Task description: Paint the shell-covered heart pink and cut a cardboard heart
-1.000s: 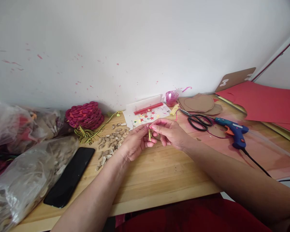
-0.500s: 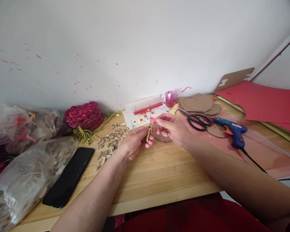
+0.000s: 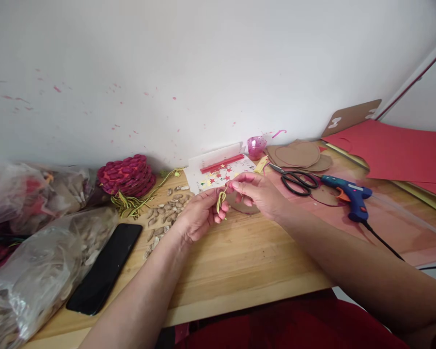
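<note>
A small looped bundle of yellow-green cord [image 3: 221,200] is pinched in the fingers of my left hand [image 3: 200,213], above the wooden table. My right hand [image 3: 258,193] is close beside it, thumb and forefinger closed on the upper part of the same cord. Under and behind my hands lies a round brown cardboard piece [image 3: 244,206], partly covered by them. Peanut shells [image 3: 169,209] are scattered to the left of my left hand. Black-handled scissors [image 3: 297,183] rest to the right of my right hand.
A blue glue gun [image 3: 350,196] with a black cable lies at right, near red sheets [image 3: 403,150] and cardboard hearts [image 3: 298,156]. A phone [image 3: 105,269], a plastic bag of shells [image 3: 39,271] and a magenta stack with cords [image 3: 126,175] occupy the left. Paper stars [image 3: 214,180] lie behind.
My right hand has come slightly lower and nearer my left, and the strand between them is shorter. The cord's loop appears wider. Both hands keep their pinch.
</note>
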`<action>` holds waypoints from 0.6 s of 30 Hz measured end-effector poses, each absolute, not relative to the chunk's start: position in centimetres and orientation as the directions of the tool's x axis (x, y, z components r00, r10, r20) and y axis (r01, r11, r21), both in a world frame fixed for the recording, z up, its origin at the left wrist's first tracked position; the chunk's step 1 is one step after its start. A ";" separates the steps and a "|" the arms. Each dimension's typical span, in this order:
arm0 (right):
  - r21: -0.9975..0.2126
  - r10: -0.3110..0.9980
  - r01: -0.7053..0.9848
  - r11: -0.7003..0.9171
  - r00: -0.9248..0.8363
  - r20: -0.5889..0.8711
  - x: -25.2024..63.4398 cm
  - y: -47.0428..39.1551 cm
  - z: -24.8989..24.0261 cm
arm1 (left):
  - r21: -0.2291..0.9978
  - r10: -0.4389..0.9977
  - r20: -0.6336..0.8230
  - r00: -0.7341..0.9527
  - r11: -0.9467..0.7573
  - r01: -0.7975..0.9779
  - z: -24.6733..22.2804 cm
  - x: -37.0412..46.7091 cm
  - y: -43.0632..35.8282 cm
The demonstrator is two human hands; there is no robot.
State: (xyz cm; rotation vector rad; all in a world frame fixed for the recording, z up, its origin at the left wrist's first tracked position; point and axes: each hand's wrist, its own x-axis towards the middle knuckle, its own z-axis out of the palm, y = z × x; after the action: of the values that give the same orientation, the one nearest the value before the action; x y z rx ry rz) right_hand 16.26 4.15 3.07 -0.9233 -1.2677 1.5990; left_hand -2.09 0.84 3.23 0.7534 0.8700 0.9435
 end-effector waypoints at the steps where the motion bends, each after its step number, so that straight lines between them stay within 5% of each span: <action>1: -0.983 0.942 -0.168 -0.078 -0.337 -0.017 16.3 4.1 3.1 | 0.849 0.909 -0.286 0.303 0.387 -0.359 3.2 -2.1 0.9; 7: -0.994 0.958 -0.085 0.075 -0.269 0.095 16.2 4.1 3.4 | 0.883 0.934 -0.237 0.267 0.322 -0.341 3.2 -2.2 1.1; 18: -0.998 0.953 -0.019 0.066 -0.296 0.069 16.3 4.0 3.7 | 0.927 0.953 -0.159 0.256 0.234 -0.293 3.7 -2.3 1.0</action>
State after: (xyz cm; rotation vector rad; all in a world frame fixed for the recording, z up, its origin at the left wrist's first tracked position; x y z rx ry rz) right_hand 16.31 4.04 3.74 -0.9936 -1.4510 1.3773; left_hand -2.35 0.98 3.71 0.9291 0.8978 1.0364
